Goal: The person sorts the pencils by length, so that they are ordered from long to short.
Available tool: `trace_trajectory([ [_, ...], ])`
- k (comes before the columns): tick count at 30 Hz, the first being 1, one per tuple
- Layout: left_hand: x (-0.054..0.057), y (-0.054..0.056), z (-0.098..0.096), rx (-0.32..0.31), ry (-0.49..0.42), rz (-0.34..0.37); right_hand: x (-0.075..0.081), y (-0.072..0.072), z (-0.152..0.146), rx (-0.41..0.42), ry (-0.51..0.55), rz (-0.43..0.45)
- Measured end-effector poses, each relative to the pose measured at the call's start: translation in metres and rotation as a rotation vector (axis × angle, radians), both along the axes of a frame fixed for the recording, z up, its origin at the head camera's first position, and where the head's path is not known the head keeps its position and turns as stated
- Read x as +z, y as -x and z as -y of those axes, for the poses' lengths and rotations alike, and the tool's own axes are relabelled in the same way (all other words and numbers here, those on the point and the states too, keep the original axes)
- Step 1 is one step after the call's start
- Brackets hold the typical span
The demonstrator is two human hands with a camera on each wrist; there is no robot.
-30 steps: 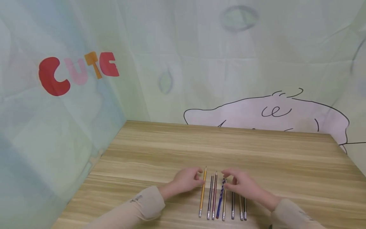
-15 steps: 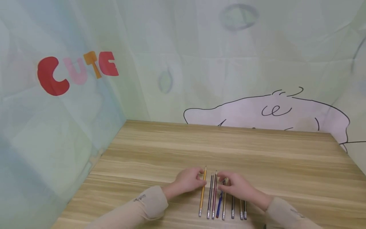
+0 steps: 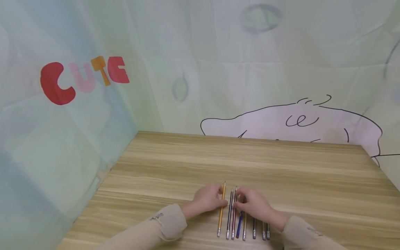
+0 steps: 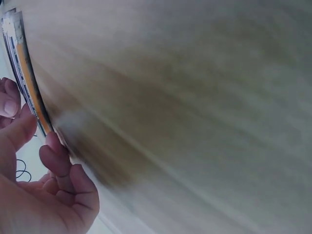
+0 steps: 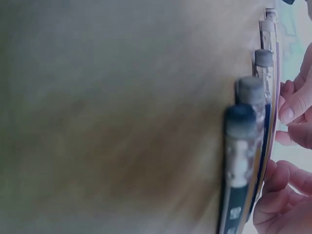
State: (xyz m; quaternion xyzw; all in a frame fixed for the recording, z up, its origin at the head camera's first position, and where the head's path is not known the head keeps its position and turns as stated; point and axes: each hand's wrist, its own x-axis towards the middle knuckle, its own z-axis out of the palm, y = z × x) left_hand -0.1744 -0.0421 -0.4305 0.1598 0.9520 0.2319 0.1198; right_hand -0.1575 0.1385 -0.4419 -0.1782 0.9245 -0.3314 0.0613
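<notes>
The left hand pinches the yellow pencil, leftmost in a row on the table. Next lie a black pencil and a red pencil, the right hand's thumb and fingertips at the red one's upper part, though I cannot tell whether they grip it. Beyond are a blue pencil, a gold pencil and three more pencils, their upper ends hidden behind that hand.
</notes>
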Motion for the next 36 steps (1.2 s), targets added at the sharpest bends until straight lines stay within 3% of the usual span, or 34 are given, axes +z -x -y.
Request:
trace_trajectory([
  [24, -0.002, 0.0, -0.005, 0.055, 0.042, -0.021, 0.0, 0.001, 0.012, -0.072, -0.062, 0.044],
  [36, 0.001, 0.0, -0.006, 0.048, 0.046, -0.009, -0.001, 0.001, 0.013, -0.111, -0.09, 0.054],
])
